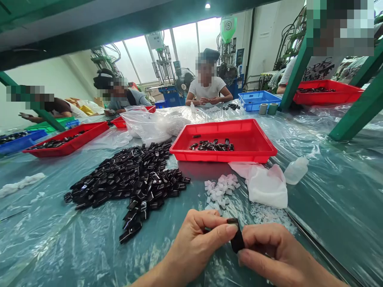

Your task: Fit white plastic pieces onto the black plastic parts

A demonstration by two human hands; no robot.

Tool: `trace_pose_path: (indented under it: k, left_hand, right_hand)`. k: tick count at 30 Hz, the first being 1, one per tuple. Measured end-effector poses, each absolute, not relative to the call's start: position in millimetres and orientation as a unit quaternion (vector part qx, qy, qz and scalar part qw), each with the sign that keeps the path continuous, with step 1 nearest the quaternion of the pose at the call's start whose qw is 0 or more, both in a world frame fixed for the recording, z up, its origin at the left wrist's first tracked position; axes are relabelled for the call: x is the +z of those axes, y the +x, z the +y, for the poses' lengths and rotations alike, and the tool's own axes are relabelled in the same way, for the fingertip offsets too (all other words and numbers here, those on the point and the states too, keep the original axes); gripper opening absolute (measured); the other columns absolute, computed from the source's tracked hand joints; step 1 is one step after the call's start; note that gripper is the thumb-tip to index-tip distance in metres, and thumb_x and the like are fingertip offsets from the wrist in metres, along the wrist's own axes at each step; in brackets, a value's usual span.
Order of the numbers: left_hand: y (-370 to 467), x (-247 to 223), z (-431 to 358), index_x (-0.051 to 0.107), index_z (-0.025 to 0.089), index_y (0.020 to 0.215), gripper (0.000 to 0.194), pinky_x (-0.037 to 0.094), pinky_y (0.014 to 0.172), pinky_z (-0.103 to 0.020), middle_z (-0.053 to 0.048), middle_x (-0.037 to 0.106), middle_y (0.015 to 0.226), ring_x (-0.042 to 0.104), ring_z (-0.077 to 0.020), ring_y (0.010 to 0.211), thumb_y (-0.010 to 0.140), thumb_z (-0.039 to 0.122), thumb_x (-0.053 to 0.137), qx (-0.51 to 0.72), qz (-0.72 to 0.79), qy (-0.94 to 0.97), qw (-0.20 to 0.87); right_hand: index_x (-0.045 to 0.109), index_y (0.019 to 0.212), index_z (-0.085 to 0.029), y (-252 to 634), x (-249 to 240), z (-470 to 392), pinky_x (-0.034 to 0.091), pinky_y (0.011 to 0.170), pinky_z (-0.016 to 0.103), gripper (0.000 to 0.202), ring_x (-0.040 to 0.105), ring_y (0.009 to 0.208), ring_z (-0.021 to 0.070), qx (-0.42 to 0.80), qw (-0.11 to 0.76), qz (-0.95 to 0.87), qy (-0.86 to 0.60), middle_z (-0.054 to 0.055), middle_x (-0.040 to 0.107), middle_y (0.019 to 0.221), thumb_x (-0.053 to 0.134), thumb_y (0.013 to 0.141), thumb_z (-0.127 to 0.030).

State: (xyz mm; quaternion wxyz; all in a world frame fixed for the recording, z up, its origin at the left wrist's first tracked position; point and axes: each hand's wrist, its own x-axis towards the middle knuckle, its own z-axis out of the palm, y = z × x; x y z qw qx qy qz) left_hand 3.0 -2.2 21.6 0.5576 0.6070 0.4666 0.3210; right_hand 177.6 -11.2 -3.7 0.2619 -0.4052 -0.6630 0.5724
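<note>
Between my two hands, low in the head view, is a small black plastic part [237,239], held tilted above the table. My left hand [199,241] pinches its upper end between thumb and fingers. My right hand [272,247] closes on its right side, thumb at the lower end; some of its fingers are hidden. A large heap of similar black parts [128,175] lies to the left. Just beyond my hands is a pile of small whitish square pieces [221,187]. Past these stands a red tray [223,157] with several black parts in it.
A folded white cloth [267,187] and a translucent bottle [296,170] lie on the right. Plastic sheeting covers the table [344,191]. Green posts [359,109] rise at the right. Co-workers sit around the far side, near more trays, including a blue tray [259,101].
</note>
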Motion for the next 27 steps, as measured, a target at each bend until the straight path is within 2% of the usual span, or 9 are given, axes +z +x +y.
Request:
trace_pose_path:
  k: [3,6,11,19,27]
  left_hand:
    - [1,20,-2,0.059,0.015,0.056,0.036,0.025,0.052,-0.024,0.004,0.036,0.049,0.029,-0.0077,0.049,0.080,0.040,0.056,0.350,0.489,0.577,0.552]
    - [-4,19,-1,0.063,0.015,0.067,0.033,0.020,0.045,-0.022,0.005,0.036,0.048,0.028,-0.0066,0.045,0.080,0.044,0.056,0.396,0.528,0.520,0.542]
    - [-9,17,0,0.055,0.015,0.058,0.033,0.020,0.043,-0.020,0.006,0.033,0.046,0.027,-0.0059,0.044,0.075,0.042,0.063,0.432,0.534,0.478,0.548]
    - [-1,19,-1,0.062,0.013,0.062,0.029,0.023,0.042,-0.019,0.003,0.046,0.051,0.033,-0.0054,0.045,0.065,0.040,0.071,0.374,0.527,0.484,0.590]
    - [-5,15,-3,0.059,0.014,0.058,0.031,0.020,0.039,-0.020,0.004,0.040,0.045,0.031,-0.0053,0.041,0.067,0.042,0.070,0.343,0.513,0.488,0.617]
  right_hand:
    - [0.041,0.057,-0.018,178,-5,-10,0.021,0.047,0.023,0.026,0.027,0.052,0.0084,0.621,0.255,-0.623,-0.401,-0.006,0.030,0.054,0.052,0.077,-0.030]
    - [0.050,0.061,-0.016,180,-6,-8,0.020,0.047,0.022,0.026,0.027,0.052,0.0079,0.626,0.266,-0.617,-0.396,-0.006,0.032,0.054,0.053,0.079,-0.034]
    - [0.057,0.064,-0.014,182,-6,-7,0.023,0.049,0.022,0.030,0.031,0.054,0.0083,0.622,0.267,-0.624,-0.390,-0.005,0.036,0.055,0.053,0.080,-0.039]
    - [0.057,0.062,-0.015,179,-3,-9,0.026,0.049,0.021,0.028,0.036,0.052,0.0084,0.644,0.243,-0.619,-0.378,-0.004,0.042,0.054,0.055,0.077,-0.038]
    - [0.052,0.060,-0.016,179,-3,-11,0.029,0.052,0.022,0.028,0.037,0.054,0.0094,0.632,0.226,-0.635,-0.384,-0.004,0.042,0.055,0.053,0.077,-0.038]
